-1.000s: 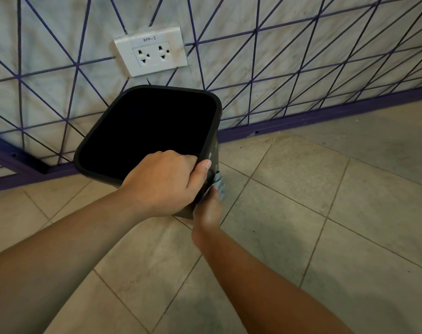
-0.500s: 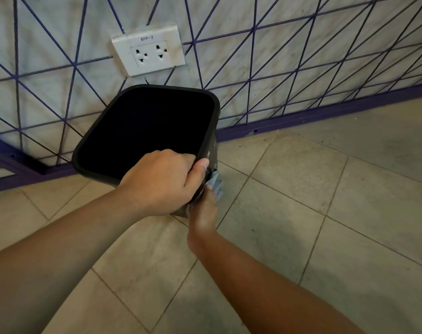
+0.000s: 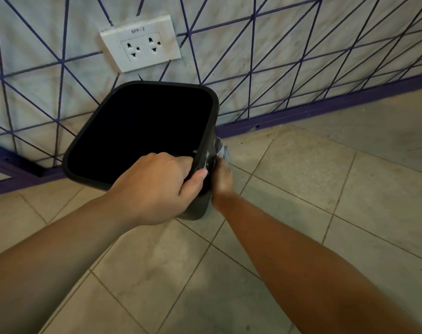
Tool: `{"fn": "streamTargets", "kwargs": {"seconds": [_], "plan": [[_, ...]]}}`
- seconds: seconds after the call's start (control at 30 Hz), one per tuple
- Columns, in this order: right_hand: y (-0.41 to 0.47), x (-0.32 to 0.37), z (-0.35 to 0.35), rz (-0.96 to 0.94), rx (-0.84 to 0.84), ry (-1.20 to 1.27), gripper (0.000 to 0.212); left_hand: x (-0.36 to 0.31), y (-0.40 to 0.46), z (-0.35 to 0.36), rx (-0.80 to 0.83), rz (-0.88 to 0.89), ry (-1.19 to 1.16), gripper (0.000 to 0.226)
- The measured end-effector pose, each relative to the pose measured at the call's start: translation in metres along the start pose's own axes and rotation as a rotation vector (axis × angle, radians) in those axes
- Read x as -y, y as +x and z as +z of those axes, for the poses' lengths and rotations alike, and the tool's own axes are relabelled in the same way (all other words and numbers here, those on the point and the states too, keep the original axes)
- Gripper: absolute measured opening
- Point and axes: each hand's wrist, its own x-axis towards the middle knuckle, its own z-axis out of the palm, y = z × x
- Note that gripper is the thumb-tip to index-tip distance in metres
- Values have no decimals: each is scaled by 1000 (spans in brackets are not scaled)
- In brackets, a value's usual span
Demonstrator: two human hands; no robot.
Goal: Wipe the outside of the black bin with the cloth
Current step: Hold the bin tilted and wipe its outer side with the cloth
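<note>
We see the black plastic bin with rounded corners (image 3: pixel 142 131) tilted, its open mouth turned up toward the camera, above the beige tiled floor (image 3: pixel 301 189) and just in front of the pale wall with purple crossing lines (image 3: pixel 277 56). Its rim is a thick, slightly lighter band; the inside reads as solid black, with no detail. The outer right side carries pale streaks or glints near the rim corner.

Left hand (image 3: pixel 157 186): clamped on the near rim corner, fingers curled over into the mouth, thumb lying along the outside.

Right hand (image 3: pixel 223 178): against the bin's outer right side, holding the crumpled grey cloth (image 3: pixel 223 149), which pokes out above the knuckles and touches the bin wall. The two hands sit close, with the bin wall between them.

Hard to make out: the right hand's fingers are mostly hidden behind the bin and cloth. The bin's base is covered by the left hand and wrist, so we cannot tell whether it touches the floor. A white double wall socket labelled "8PP-2" (image 3: pixel 141 43) sits above the bin.
</note>
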Motion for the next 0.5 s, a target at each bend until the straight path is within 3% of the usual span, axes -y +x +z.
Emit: {"fn": "streamTargets", "kwargs": {"seconds": [0.5], "plan": [[-8, -14, 5, 23, 100, 89, 55, 4, 0, 1, 0, 30, -16, 37]]}}
